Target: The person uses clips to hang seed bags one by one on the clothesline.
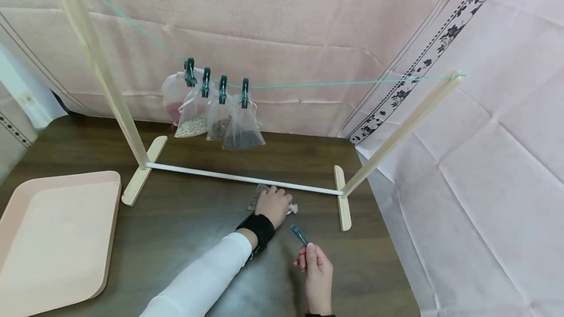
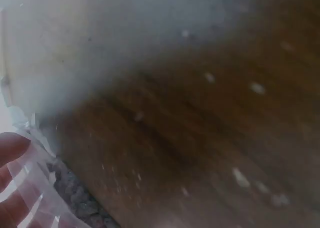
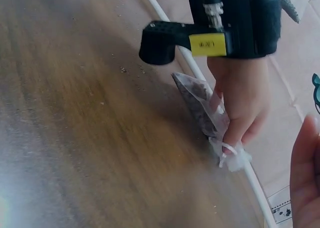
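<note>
My left hand (image 1: 274,207) pinches the gathered neck of a small sheer drawstring pouch (image 3: 195,101) close to the tabletop. Dark grey gravel-like bits fill the pouch's lower part. In the left wrist view, part of the same pouch (image 2: 75,195) lies against my fingers. My right hand (image 1: 318,273), nearer the front, holds a dark green clothespin (image 1: 298,234) between thumb and fingers, its far end pointing at the left hand. Further back, several similar pouches (image 1: 243,128) hang from a green cord (image 1: 304,85), each under a dark green clothespin (image 1: 245,93).
Two wooden posts (image 1: 105,77) on flat feet hold up the cord. A white rod (image 1: 242,178) joins them low down, just behind the left hand. On the left stands a pale pink tray (image 1: 57,238). Small crumbs (image 3: 123,69) dot the brown table. Pink cloth (image 1: 286,23) hangs behind.
</note>
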The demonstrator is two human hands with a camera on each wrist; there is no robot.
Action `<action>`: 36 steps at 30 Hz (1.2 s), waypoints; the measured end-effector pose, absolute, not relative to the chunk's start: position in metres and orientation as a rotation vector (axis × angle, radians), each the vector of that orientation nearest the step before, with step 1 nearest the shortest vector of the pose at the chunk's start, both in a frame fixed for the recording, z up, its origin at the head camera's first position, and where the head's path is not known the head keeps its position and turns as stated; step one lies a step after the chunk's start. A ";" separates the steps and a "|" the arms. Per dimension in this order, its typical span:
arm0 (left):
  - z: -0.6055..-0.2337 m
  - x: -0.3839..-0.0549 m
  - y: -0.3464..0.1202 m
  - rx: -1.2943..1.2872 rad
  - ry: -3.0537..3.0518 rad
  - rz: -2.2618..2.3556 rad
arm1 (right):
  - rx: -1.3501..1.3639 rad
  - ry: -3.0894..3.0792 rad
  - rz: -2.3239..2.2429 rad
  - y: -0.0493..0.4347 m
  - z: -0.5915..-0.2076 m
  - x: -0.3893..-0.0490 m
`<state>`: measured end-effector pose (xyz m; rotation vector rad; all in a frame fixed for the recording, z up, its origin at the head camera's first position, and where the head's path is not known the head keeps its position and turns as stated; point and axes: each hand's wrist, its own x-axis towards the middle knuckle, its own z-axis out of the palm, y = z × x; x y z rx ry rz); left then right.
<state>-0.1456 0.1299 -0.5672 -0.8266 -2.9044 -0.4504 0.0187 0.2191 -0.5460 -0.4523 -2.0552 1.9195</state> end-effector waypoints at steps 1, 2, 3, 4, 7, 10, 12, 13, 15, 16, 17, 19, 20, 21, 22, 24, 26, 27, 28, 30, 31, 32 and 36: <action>-0.566 -0.146 0.127 -0.818 -2.889 -0.481 | -0.466 -2.054 1.923 0.218 -0.542 0.017; -0.564 -0.146 0.124 -0.811 -2.870 -0.513 | -0.453 -2.061 1.915 0.219 -0.539 0.015; -0.563 -0.147 0.121 -0.807 -2.850 -0.539 | -0.439 -2.072 1.904 0.219 -0.536 0.014; -0.561 -0.148 0.118 -0.803 -2.828 -0.572 | -0.422 -2.083 1.895 0.220 -0.532 0.011; -0.553 -0.150 0.110 -0.807 -2.787 -0.700 | -0.349 -2.124 1.833 0.225 -0.519 0.004; -0.543 -0.151 0.104 -0.827 -2.790 -0.844 | -0.290 -2.161 1.763 0.233 -0.506 -0.004; -0.535 -0.150 0.102 -0.834 -2.809 -0.919 | -0.261 -2.179 1.730 0.238 -0.499 -0.008; -0.531 -0.150 0.101 -0.839 -2.817 -0.952 | -0.251 -2.185 1.720 0.240 -0.496 -0.009; -0.523 -0.149 0.099 -0.835 -2.830 -0.977 | -0.230 -2.203 1.701 0.244 -0.491 -0.012; -0.519 -0.148 0.097 -0.828 -2.834 -0.979 | -0.221 -2.214 1.692 0.245 -0.488 -0.013; -0.515 -0.147 0.095 -0.821 -2.834 -0.981 | -0.208 -2.219 1.689 0.246 -0.485 -0.014; -0.507 -0.146 0.091 -0.817 -2.839 -0.970 | -0.187 -2.234 1.682 0.246 -0.480 -0.016; -0.503 -0.145 0.089 -0.814 -2.845 -0.957 | -0.175 -2.247 1.673 0.245 -0.477 -0.017; -0.499 -0.143 0.087 -0.815 -2.849 -0.952 | -0.160 -2.255 1.670 0.245 -0.474 -0.019; -0.495 -0.142 0.085 -0.819 -2.853 -0.940 | -0.146 -2.265 1.664 0.244 -0.470 -0.020; -0.487 -0.140 0.081 -0.830 -2.854 -0.919 | -0.101 -2.293 1.639 0.243 -0.460 -0.023; -0.480 -0.139 0.077 -0.838 -2.842 -0.900 | -0.048 -2.329 1.584 0.240 -0.448 -0.025; -0.476 -0.138 0.075 -0.840 -2.833 -0.890 | -0.019 -2.345 1.554 0.238 -0.441 -0.026; -0.473 -0.137 0.073 -0.843 -2.824 -0.872 | 0.006 -2.363 1.513 0.236 -0.434 -0.028; -0.464 -0.136 0.067 -0.844 -2.795 -0.844 | 0.054 -2.386 1.430 0.232 -0.420 -0.030; -0.460 -0.136 0.064 -0.843 -2.781 -0.829 | 0.073 -2.389 1.397 0.231 -0.414 -0.032; -0.455 -0.135 0.061 -0.841 -2.771 -0.808 | 0.093 -2.394 1.362 0.229 -0.408 -0.034; -0.436 -0.136 0.048 -0.833 -2.718 -0.714 | 0.192 -2.386 1.267 0.228 -0.391 -0.046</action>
